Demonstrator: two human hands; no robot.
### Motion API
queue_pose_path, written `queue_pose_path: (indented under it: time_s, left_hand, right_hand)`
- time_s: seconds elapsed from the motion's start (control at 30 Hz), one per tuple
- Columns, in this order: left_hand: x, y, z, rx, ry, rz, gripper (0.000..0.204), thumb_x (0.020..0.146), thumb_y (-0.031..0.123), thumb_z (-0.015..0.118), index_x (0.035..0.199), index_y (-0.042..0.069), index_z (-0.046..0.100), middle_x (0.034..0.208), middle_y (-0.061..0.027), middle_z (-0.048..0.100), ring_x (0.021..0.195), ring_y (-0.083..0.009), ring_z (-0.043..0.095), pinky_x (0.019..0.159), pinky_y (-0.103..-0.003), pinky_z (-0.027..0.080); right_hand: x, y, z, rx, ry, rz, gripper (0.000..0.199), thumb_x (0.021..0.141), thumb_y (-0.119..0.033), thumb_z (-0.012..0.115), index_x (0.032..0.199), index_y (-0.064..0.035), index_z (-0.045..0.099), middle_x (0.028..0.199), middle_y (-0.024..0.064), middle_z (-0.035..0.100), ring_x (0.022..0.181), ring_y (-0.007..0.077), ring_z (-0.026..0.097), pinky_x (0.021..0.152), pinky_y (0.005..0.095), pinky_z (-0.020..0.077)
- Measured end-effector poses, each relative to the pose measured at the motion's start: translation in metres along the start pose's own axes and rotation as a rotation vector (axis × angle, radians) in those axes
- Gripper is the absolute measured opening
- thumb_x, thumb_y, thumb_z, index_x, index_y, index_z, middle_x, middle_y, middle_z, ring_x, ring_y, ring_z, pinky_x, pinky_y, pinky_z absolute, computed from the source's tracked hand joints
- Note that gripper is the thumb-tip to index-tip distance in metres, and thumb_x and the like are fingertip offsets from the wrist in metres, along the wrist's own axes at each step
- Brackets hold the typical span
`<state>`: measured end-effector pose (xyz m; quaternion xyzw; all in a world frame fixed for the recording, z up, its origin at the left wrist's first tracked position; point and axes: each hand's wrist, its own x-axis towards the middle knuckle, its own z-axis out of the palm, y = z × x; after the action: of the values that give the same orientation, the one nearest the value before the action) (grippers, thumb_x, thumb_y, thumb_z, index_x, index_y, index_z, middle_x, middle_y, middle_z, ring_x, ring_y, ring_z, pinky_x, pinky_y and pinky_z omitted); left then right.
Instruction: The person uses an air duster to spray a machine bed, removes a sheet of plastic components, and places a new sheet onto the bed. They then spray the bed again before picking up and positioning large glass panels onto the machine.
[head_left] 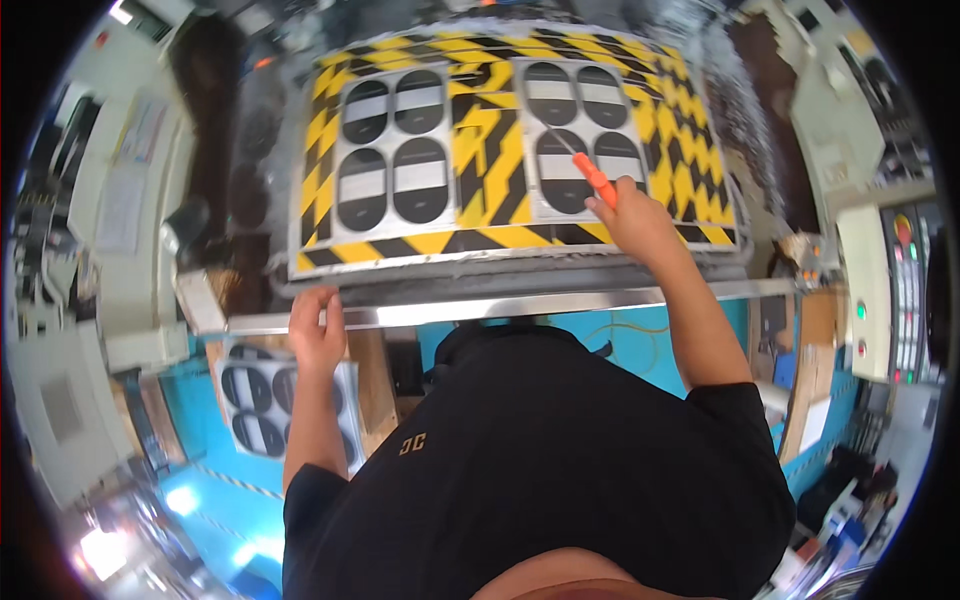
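My right hand (637, 218) is closed round the orange handle of a screwdriver (594, 180). Its thin shaft points away and to the left, over the right-hand white sheet (534, 190) printed with dark ovals, each crossed by a pale band. Whether the tip touches the sheet, I cannot tell. A similar printed sheet (391, 143) lies to the left on the same board (490, 185), which is covered in yellow-and-black striped tape. My left hand (318, 325) rests at the metal front rail (450, 312), left of centre, its thumb and fingers apart and holding nothing.
Below the rail at left, more oval-printed sheets (262, 405) lie beside a wooden board (372, 385). A control panel with buttons (880, 290) stands at the right. Pale machine housings (125, 190) flank the left side. The floor (215, 500) is blue.
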<state>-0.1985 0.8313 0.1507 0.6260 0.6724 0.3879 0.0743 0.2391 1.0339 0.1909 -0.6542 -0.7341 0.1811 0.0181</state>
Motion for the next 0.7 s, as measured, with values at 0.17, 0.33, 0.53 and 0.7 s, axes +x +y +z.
queue_pose_path:
  time_s: [0.17, 0.33, 0.53, 0.7]
  left_hand:
    - [0.022, 0.009, 0.023, -0.045, -0.108, 0.053, 0.008, 0.088, 0.0, 0.062, 0.095, 0.001, 0.066, 0.093, -0.015, 0.067, 0.086, -0.0302, 0.065, 0.08, -0.035, 0.051]
    - [0.027, -0.033, 0.031, -0.102, -0.164, -0.106, 0.011, 0.092, 0.005, 0.061, 0.1, 0.0, 0.068, 0.094, -0.0126, 0.069, 0.087, -0.0226, 0.066, 0.081, -0.032, 0.051]
    - [0.029, -0.055, 0.014, -0.323, -0.058, -0.442, 0.017, 0.095, 0.01, 0.062, 0.107, 0.001, 0.069, 0.097, -0.0051, 0.069, 0.089, -0.0109, 0.061, 0.082, -0.027, 0.049]
    - [0.093, -0.094, 0.056, -0.886, -0.042, -1.009, 0.049, 0.097, 0.033, 0.06, 0.137, 0.005, 0.052, 0.131, -0.0129, 0.061, 0.122, -0.0242, 0.055, 0.103, -0.04, 0.042]
  right_hand:
    - [-0.016, 0.119, -0.016, -0.057, 0.13, 0.303, 0.052, 0.094, -0.049, 0.059, 0.104, 0.0013, 0.057, 0.096, 0.0271, 0.068, 0.093, 0.0457, 0.066, 0.081, 0.0528, 0.0508]
    - [-0.108, 0.087, -0.03, -0.207, -0.002, 0.303, 0.039, 0.091, -0.038, 0.064, 0.101, -0.0008, 0.06, 0.093, 0.0229, 0.07, 0.087, 0.0418, 0.068, 0.076, 0.052, 0.0516]
    - [-0.15, 0.108, -0.032, -0.184, -0.067, 0.326, 0.03, 0.088, -0.032, 0.069, 0.1, -0.0046, 0.066, 0.091, 0.0214, 0.07, 0.087, 0.042, 0.067, 0.073, 0.0513, 0.052]
    - [-0.146, 0.023, -0.045, 0.301, -0.223, -0.236, 0.028, 0.09, -0.03, 0.067, 0.096, -0.003, 0.065, 0.088, 0.0201, 0.068, 0.084, 0.0429, 0.065, 0.074, 0.0481, 0.05]
